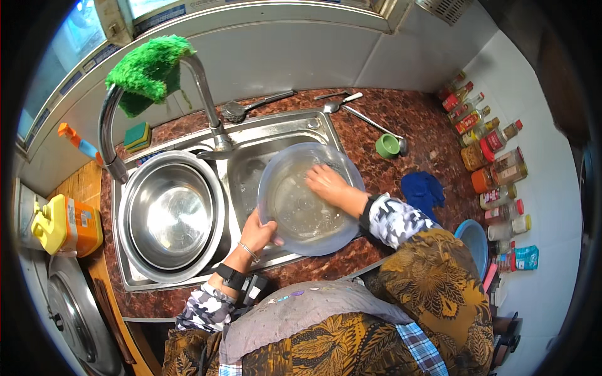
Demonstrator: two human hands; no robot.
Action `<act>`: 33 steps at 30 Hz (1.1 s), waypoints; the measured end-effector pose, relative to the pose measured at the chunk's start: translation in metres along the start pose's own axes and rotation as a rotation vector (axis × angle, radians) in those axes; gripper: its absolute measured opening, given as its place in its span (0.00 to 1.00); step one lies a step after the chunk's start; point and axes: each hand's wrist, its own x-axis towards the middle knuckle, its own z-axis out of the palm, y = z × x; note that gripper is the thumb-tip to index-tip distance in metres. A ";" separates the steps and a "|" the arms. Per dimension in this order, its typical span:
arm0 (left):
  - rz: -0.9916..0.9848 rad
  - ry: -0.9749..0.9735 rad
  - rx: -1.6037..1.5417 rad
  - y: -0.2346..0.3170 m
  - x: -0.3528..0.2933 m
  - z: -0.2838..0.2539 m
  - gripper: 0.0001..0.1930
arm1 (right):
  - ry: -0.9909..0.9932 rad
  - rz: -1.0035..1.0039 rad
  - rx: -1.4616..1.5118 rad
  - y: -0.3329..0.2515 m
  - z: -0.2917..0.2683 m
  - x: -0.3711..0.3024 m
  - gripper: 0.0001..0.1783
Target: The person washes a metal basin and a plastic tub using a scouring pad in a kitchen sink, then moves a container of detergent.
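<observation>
A translucent plastic basin (pixel 285 241) with a little cloudy water in it is tilted over the right sink compartment and the counter edge. My left hand (pixel 258 232) grips its near left rim, thumb on the inside. My right hand (pixel 328 186) is inside the basin, pressed toward its far wall, with fingers bent and close together. A dark grey, mesh-like patch shows beside those fingers; whether it is under my hand I cannot tell. Nested steel bowls (pixel 172 216) sit over the left sink compartment.
A curved faucet (pixel 204 94) carries a green scrubbing cloth (pixel 147 69). Behind the sink lie a sponge (pixel 137 136) and a wire brush (pixel 235 111). A green cup (pixel 387 146), a blue cloth (pixel 422 190) and several jars (pixel 498 163) stand right; a yellow-orange jug (pixel 69 225) stands left.
</observation>
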 end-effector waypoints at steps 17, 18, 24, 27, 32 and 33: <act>0.036 0.081 0.088 -0.004 -0.003 -0.004 0.39 | -0.546 0.067 0.475 -0.069 0.013 -0.016 0.13; 0.042 0.092 0.091 -0.004 -0.003 -0.004 0.39 | -0.346 -0.017 0.527 -0.088 0.007 -0.013 0.13; 0.076 0.140 0.079 -0.006 -0.007 0.002 0.40 | -0.273 0.125 0.321 -0.037 0.002 0.011 0.12; 0.048 0.091 0.111 -0.002 -0.006 0.001 0.40 | -0.376 -0.148 0.359 -0.071 -0.003 0.015 0.13; 0.070 0.119 0.092 -0.007 -0.007 0.000 0.39 | -0.317 0.088 0.341 -0.037 0.005 0.026 0.12; 0.061 0.114 0.106 -0.006 -0.007 -0.001 0.39 | -0.323 0.071 0.326 -0.031 0.007 0.023 0.12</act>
